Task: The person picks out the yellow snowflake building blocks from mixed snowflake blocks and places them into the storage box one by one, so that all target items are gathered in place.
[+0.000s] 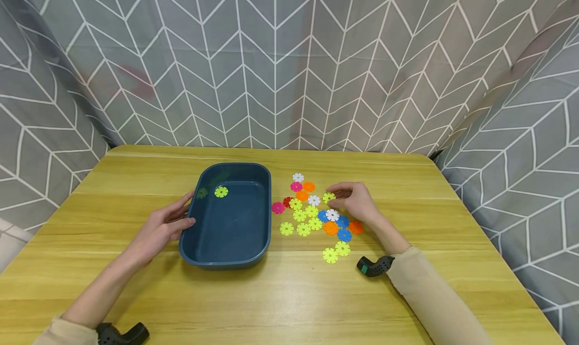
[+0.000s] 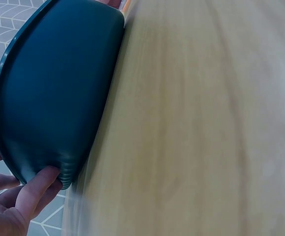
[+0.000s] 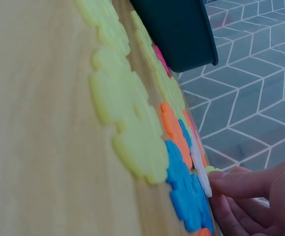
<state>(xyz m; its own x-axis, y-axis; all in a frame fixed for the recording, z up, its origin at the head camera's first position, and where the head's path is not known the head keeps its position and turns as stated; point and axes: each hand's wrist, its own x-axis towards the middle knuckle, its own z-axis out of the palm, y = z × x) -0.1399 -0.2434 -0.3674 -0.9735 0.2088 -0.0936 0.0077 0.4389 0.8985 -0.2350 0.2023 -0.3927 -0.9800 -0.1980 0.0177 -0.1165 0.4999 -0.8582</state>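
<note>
My left hand (image 1: 159, 229) grips the left wall of a dark blue plastic bin (image 1: 228, 234), thumb over the rim and fingers along the outside. The left wrist view shows fingers (image 2: 36, 189) against the bin's ridged end. Inside the bin lies one yellow-green snowflake disc (image 1: 221, 192). To the right of the loose discs, my right hand (image 1: 357, 203) pinches another yellow-green disc (image 1: 328, 198) between thumb and fingers, low over the table. Only a sliver of that piece shows in the right wrist view, beside a white disc (image 3: 200, 164).
Several notched discs spread between bin and right hand, among them yellow-green (image 1: 303, 229), blue (image 1: 344, 235), orange (image 1: 331, 228), pink (image 1: 278, 208) and white (image 1: 298, 178) ones. They lie on a wooden table (image 1: 289, 305). A patterned curtain (image 1: 289, 84) hangs behind it.
</note>
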